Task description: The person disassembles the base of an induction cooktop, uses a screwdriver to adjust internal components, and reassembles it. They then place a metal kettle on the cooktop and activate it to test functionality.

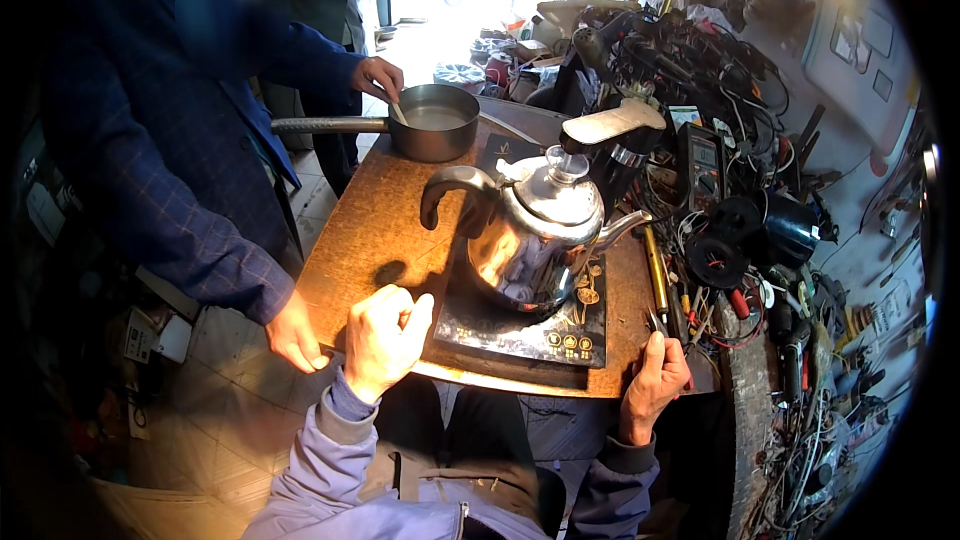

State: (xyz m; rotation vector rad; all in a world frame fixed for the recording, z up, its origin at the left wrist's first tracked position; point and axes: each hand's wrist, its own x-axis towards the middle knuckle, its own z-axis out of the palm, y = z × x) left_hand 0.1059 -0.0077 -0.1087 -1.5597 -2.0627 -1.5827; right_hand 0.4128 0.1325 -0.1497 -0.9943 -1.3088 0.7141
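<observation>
My left hand (385, 340) is closed in a fist above the table's near edge, with nothing showing in it. By the table's right corner, my right hand (655, 385) has thumb and fingers pinched together; a thin pointed metal tip rises from them, too small to name. Between and beyond my hands stands a shiny steel kettle (520, 240) on a black induction cooker (530, 335). Its lid has a clear knob (567, 164), its black handle points left and its spout right. A yellow-handled tool (656, 265) lies right of the cooker.
Across the wooden table (360, 220), a co-worker in a blue checked jacket (180, 170) holds a pale stick in a grey saucepan (432, 140); their other hand (293, 335) is at the left edge. Cables, tools and a multimeter (703, 165) crowd the right. Another person stands behind.
</observation>
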